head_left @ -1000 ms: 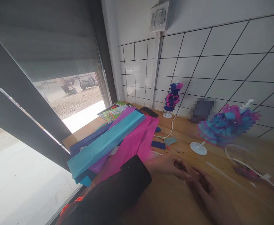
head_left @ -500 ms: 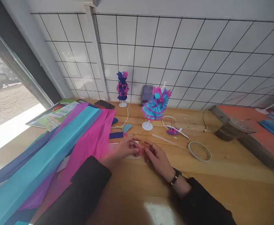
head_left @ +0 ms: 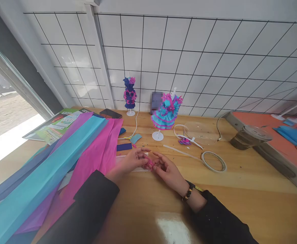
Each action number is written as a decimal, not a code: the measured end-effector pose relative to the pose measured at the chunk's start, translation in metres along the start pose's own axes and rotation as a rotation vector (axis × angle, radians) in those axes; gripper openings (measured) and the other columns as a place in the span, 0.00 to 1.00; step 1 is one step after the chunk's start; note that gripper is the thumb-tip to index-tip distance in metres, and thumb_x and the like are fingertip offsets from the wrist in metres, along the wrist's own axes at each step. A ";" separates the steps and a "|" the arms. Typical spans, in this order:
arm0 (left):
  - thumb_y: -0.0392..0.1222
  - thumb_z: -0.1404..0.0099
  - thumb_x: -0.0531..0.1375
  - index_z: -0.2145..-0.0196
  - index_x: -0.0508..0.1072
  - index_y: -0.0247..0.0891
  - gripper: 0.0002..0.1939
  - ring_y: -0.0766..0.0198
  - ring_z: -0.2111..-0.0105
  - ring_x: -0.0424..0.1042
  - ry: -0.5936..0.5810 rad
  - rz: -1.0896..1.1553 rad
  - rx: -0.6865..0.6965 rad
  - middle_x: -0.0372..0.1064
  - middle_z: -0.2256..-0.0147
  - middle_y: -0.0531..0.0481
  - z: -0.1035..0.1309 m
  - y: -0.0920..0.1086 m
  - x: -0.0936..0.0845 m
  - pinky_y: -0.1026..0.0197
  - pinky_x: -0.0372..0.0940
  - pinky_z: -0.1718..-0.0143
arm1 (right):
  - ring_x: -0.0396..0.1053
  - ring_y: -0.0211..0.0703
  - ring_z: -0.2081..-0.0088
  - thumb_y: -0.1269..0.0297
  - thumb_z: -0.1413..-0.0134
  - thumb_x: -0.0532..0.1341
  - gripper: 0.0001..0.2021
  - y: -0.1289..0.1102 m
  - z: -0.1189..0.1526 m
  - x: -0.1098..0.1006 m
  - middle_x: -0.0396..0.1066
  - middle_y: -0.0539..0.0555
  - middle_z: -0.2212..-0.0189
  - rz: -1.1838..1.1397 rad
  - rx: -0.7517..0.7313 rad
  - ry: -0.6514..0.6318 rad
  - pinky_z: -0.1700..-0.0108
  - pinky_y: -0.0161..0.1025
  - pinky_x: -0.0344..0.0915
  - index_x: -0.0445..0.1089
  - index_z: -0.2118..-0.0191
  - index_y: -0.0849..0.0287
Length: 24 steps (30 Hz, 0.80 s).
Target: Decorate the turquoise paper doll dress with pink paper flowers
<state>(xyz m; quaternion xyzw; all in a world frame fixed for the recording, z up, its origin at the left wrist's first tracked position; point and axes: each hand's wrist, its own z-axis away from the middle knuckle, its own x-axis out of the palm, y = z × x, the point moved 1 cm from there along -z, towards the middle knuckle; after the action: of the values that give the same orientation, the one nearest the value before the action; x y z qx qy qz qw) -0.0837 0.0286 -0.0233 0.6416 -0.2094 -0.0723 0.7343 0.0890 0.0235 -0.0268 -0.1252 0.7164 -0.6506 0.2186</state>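
While the left hand [head_left: 134,161] holds a small pink paper-like piece [head_left: 150,163], thumb and fingers closed together on it, the right hand [head_left: 170,173] meets its other edge — whether these fingertips pinch it, I cannot tell. The piece is between both hands, over the wooden table [head_left: 148,200], nearer than the turquoise-and-pink miniature dress [head_left: 165,118]. For good handling, I would advise light pressure (such thin material probably creases or tears easily) and small, slow adjustments — with the left pinch steady as support.
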 end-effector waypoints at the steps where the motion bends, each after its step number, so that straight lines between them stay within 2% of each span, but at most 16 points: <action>1: 0.45 0.46 0.61 0.53 0.60 0.33 0.26 0.63 0.71 0.72 0.002 -0.002 -0.008 0.71 0.70 0.46 0.000 -0.001 0.000 0.58 0.64 0.67 | 0.67 0.38 0.67 0.65 0.49 0.57 0.22 0.000 0.000 0.000 0.68 0.52 0.68 0.000 -0.002 0.003 0.64 0.38 0.63 0.55 0.47 0.59; 7: 0.44 0.47 0.62 0.53 0.60 0.32 0.26 0.64 0.73 0.72 -0.016 -0.064 -0.022 0.70 0.70 0.47 -0.002 -0.005 -0.001 0.58 0.65 0.67 | 0.66 0.37 0.69 0.64 0.49 0.56 0.21 0.003 0.000 0.000 0.68 0.51 0.71 0.011 -0.011 0.011 0.66 0.37 0.63 0.56 0.48 0.59; 11: 0.42 0.51 0.64 0.54 0.61 0.33 0.27 0.66 0.75 0.71 0.002 -0.075 -0.008 0.68 0.72 0.50 -0.002 -0.005 0.000 0.59 0.65 0.70 | 0.68 0.38 0.68 0.63 0.49 0.56 0.22 0.000 -0.001 -0.001 0.68 0.53 0.67 0.036 0.008 0.019 0.65 0.38 0.65 0.56 0.48 0.61; 14: 0.42 0.50 0.64 0.54 0.61 0.33 0.27 0.65 0.74 0.71 0.034 -0.048 -0.006 0.68 0.73 0.51 -0.002 -0.004 0.000 0.61 0.65 0.72 | 0.67 0.35 0.73 0.61 0.49 0.55 0.22 -0.013 -0.001 -0.014 0.66 0.57 0.58 0.048 0.059 0.113 0.70 0.37 0.67 0.55 0.47 0.59; 16: 0.41 0.50 0.64 0.54 0.60 0.33 0.27 0.64 0.74 0.71 0.053 -0.034 0.000 0.68 0.74 0.50 -0.001 -0.004 0.000 0.62 0.64 0.73 | 0.68 0.36 0.72 0.59 0.48 0.54 0.22 -0.027 0.004 -0.031 0.64 0.58 0.56 0.109 0.055 0.204 0.70 0.38 0.68 0.56 0.48 0.59; 18: 0.42 0.50 0.64 0.55 0.60 0.33 0.27 0.63 0.73 0.71 0.070 -0.036 0.014 0.68 0.75 0.51 -0.002 -0.005 -0.001 0.61 0.64 0.73 | 0.69 0.38 0.70 0.59 0.47 0.53 0.19 -0.040 0.017 -0.049 0.67 0.58 0.58 0.260 0.006 0.264 0.67 0.39 0.69 0.59 0.50 0.59; 20: 0.42 0.50 0.64 0.55 0.61 0.33 0.26 0.62 0.72 0.71 0.095 -0.062 0.037 0.67 0.75 0.51 -0.002 -0.006 -0.003 0.60 0.65 0.73 | 0.69 0.43 0.64 0.60 0.46 0.53 0.13 -0.047 0.037 -0.062 0.70 0.56 0.62 0.562 0.005 0.218 0.61 0.42 0.68 0.66 0.57 0.58; 22: 0.42 0.50 0.63 0.55 0.62 0.33 0.25 0.63 0.72 0.71 0.129 -0.107 0.058 0.68 0.74 0.50 -0.003 -0.006 -0.004 0.60 0.65 0.71 | 0.69 0.46 0.61 0.63 0.45 0.52 0.11 -0.045 0.062 -0.067 0.72 0.57 0.62 0.881 0.005 0.143 0.58 0.44 0.67 0.69 0.61 0.57; 24: 0.41 0.49 0.63 0.55 0.63 0.33 0.24 0.64 0.72 0.70 0.154 -0.140 0.071 0.68 0.73 0.50 -0.004 -0.006 -0.005 0.59 0.65 0.69 | 0.69 0.49 0.61 0.66 0.46 0.52 0.12 -0.033 0.086 -0.065 0.72 0.58 0.61 1.114 -0.011 0.082 0.59 0.46 0.67 0.70 0.60 0.58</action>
<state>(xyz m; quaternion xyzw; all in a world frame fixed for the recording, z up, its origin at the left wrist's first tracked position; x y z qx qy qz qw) -0.0858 0.0336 -0.0303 0.6839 -0.1097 -0.0664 0.7182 0.1834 -0.0257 0.0102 0.2967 0.6857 -0.4373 0.5006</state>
